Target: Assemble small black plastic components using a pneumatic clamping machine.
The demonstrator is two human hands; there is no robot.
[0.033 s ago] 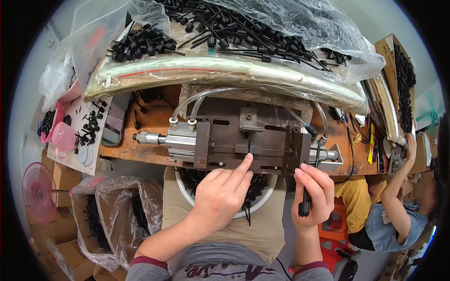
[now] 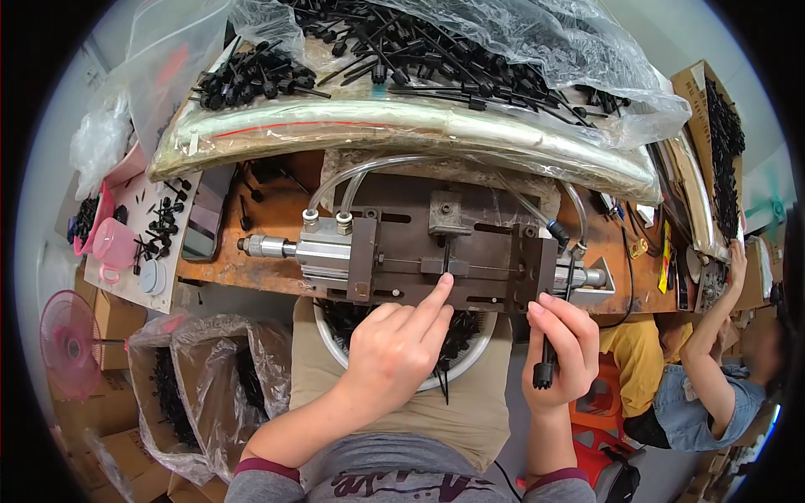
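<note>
Dark script (image 2: 411, 486) on grey shirt (image 2: 377, 453), faint unreadable print (image 2: 698, 77) on carton (image 2: 688, 87)

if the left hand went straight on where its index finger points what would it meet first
Probably the small dark block on the metal fixture, right by the left hand's index fingertip; depth is unclear, so they may be touching.

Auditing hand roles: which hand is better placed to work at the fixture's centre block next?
Probably the left hand: its index fingertip is at the centre block, while the right hand holds a black knobbed rod.
</note>
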